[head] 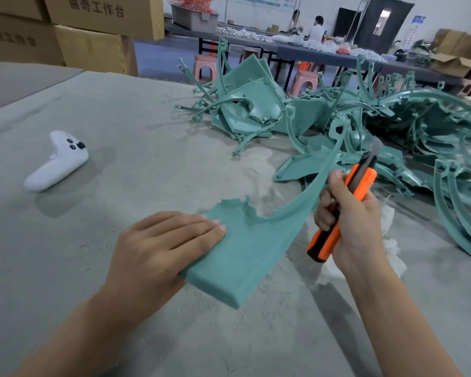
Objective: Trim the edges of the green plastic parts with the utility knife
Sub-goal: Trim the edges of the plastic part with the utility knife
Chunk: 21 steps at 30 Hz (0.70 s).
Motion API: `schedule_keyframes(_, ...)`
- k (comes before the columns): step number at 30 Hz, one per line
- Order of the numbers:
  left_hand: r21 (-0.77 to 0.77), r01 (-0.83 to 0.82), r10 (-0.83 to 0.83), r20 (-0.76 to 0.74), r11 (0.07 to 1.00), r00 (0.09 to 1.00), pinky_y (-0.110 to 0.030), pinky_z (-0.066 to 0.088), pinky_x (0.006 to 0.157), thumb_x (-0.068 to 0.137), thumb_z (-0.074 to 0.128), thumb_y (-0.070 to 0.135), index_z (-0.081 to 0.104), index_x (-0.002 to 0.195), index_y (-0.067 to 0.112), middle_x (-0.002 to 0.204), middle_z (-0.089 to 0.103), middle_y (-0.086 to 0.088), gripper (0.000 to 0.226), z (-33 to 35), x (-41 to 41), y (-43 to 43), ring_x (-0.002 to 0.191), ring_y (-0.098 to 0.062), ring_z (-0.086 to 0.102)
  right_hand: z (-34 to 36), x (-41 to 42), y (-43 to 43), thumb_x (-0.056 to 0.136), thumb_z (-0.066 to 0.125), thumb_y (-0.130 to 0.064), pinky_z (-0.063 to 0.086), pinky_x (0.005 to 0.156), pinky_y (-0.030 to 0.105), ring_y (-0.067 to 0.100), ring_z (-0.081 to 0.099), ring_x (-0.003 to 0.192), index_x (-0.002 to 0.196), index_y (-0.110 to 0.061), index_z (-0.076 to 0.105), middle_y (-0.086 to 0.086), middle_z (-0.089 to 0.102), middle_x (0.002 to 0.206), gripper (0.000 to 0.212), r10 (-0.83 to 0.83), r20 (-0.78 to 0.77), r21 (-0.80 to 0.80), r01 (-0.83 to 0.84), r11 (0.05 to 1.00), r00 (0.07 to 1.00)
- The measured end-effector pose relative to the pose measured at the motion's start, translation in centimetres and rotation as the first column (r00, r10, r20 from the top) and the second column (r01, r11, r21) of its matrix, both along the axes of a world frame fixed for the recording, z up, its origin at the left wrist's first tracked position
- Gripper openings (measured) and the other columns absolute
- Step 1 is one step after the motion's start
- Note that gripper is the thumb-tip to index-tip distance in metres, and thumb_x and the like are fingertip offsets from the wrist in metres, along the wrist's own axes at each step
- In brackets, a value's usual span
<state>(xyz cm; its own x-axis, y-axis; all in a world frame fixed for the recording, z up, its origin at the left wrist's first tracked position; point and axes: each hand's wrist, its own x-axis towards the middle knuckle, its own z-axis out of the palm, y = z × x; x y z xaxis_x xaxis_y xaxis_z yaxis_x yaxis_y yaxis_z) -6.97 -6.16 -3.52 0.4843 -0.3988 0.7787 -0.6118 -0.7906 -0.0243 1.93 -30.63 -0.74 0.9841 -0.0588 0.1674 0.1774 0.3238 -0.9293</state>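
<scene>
A wide bench covered with grey felt-like cloth fills the view, and pale dust and thin shavings lie on it near the middle. One green plastic part lies on the bench in front of the person. Its broad flat panel is towards the person, and a long thin curved arm rises from it up and to the right. The left grip lies flat on the left side of this panel, with the fingers straight and together, pressing it down. The right grip has its fingers curled round the orange and black utility knife just beside the curved arm, with the thumb close to the arm's edge. The blade is pushed out and points up and away; it is blurred, and I cannot tell if it touches the plastic. Under the right wrist some white crumpled material is on the cloth. Behind, on the right part of the bench, is a pile of green plastic parts, panels and curved strips tangled together. Well apart on the left lies a white controller. Cardboard boxes stand behind the bench at the upper left. Farther back there are pink stools, a long table and two people at it.
</scene>
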Motion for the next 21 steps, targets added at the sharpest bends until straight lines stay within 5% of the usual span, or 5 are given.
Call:
schedule_keyframes(6,0.031,-0.101,0.096,0.126,0.994,0.987,-0.046,0.051,0.087,0.078,0.063,-0.002,0.075,0.102,0.006,0.108,0.072,-0.003,0.028,-0.2,0.3,0.2,0.101,-0.023,0.069,-0.2,-0.2,0.1,0.078,0.078,-0.041,0.032,0.039,0.021,0.012,0.034,0.039,0.091,-0.001,0.059,-0.002,0.040,0.052,0.046,0.078,-0.011,-0.104,-0.079,0.991,0.997)
schedule_keyframes(13,-0.029,-0.251,0.253,0.163,0.967,0.954,-0.049,0.042,0.099,0.084,0.054,-0.003,0.072,0.110,0.006,0.117,0.069,-0.004,0.033,-0.7,0.3,0.2,0.113,-0.025,0.060,-0.7,-0.7,1.4,0.080,0.078,-0.027,0.031,0.039,0.021,0.015,0.028,0.036,0.073,-0.023,0.056,0.001,0.036,0.045,0.024,0.277,-0.023,-0.159,-0.277,0.948,0.961)
schedule_keyframes(16,-0.227,-0.360,0.381,0.051,0.905,0.923,-0.046,0.025,0.113,0.078,0.064,0.007,0.046,0.139,0.005,0.145,0.044,-0.015,0.063,-0.5,0.6,-0.1,0.133,-0.036,0.040,-0.8,-0.9,1.7,0.081,0.071,-0.020,0.029,0.039,0.022,0.014,0.026,0.037,0.064,-0.023,0.051,0.000,0.033,0.046,0.027,0.227,-0.003,-0.114,-0.226,0.967,0.974)
schedule_keyframes(19,-0.718,-0.251,0.088,-0.256,0.649,0.963,-0.042,0.033,0.112,0.072,0.080,0.008,0.013,0.149,0.024,0.158,0.015,-0.005,0.104,-0.1,0.9,-1.2,0.141,-0.025,0.031,-0.8,-0.9,1.8,0.082,0.068,-0.014,0.027,0.037,0.021,0.011,0.025,0.037,0.071,-0.019,0.048,-0.002,0.032,0.050,0.023,0.119,0.002,-0.004,-0.119,0.993,0.993)
schedule_keyframes(21,-0.934,-0.173,-0.416,-0.299,0.313,0.859,-0.039,0.050,0.096,0.066,0.083,0.001,0.031,0.143,0.033,0.149,0.038,0.003,0.098,0.4,0.8,-1.5,0.126,-0.016,0.052,-0.8,-0.8,1.9,0.081,0.067,-0.012,0.026,0.037,0.020,0.009,0.026,0.035,0.079,-0.018,0.045,-0.002,0.033,0.053,0.023,0.076,-0.009,0.081,-0.075,0.994,0.997)
